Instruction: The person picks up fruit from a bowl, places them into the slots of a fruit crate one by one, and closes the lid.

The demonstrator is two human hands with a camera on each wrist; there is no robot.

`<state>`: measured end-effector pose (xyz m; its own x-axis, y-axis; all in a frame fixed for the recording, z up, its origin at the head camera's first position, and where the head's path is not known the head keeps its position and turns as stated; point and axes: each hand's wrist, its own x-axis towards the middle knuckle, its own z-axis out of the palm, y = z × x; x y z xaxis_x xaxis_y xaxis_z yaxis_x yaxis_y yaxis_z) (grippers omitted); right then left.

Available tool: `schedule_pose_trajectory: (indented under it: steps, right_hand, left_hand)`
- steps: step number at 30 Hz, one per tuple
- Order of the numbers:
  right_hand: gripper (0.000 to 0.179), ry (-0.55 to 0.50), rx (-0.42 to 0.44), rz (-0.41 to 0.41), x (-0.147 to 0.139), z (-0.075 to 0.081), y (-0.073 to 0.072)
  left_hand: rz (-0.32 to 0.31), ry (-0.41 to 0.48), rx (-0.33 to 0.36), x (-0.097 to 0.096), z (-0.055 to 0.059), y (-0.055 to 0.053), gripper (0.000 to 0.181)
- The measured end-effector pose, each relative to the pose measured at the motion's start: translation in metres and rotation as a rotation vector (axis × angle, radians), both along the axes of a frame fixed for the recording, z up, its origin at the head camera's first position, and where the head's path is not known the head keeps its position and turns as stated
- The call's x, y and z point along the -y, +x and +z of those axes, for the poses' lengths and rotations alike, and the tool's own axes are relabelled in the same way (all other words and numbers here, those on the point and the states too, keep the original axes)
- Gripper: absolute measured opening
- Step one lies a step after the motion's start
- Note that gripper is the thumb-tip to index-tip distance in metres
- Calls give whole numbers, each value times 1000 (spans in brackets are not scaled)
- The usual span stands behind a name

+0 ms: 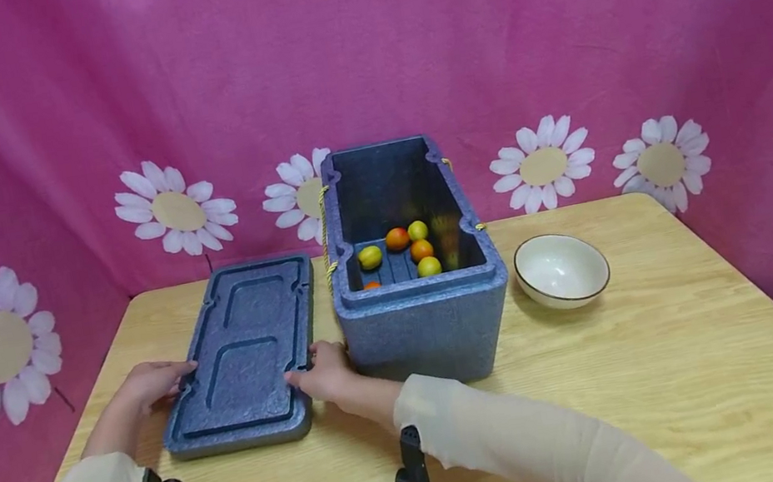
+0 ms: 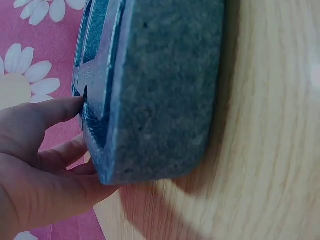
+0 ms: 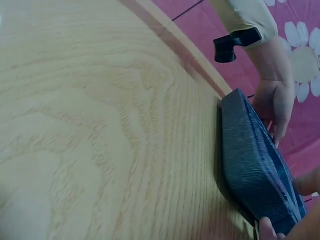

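Observation:
A dark grey foam box lid [image 1: 244,373] lies on the table with its recessed side up. My left hand [image 1: 153,381] grips its left edge, the thumb on the top rim at a notch and the fingers at the side. At the right edge my right hand [image 1: 325,371] holds the lid, its thumb over the rim; its fingers are partly hidden. In the left wrist view the left hand [image 2: 45,160] shows thumb and fingers on the lid [image 2: 165,95]. Close beside my right hand stands the matching foam box [image 1: 424,336], without its lid on.
Several red-orange and yellow fruits or tomatoes [image 1: 397,239] lie inside the box, which has yellow rope [image 1: 325,234] at its sides. A white bowl with a dark rim [image 1: 561,268] sits right of the box. Behind the wooden table [image 1: 645,385] hangs a pink flowered cloth [image 1: 370,41].

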<state>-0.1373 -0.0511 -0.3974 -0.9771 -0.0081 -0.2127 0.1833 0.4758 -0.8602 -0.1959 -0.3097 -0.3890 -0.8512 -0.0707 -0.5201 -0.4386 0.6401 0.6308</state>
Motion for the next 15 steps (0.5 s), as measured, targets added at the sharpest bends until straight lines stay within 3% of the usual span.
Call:
schedule_pose_trajectory:
  steps: [3, 8, 15]
  right_hand:
    - [51, -34, -70, -1, -2, -3, 6]
    - [48, -101, -151, -4, -6, 0, 12]
    - [69, -74, -74, 133, -13, 16, 19]
  left_hand:
    - [-19, 39, -2, -1, -1, 7, 70]
    - [12, 141, -52, -5, 0, 16, 70]
    - [22, 178, -87, -6, 14, 23, 73]
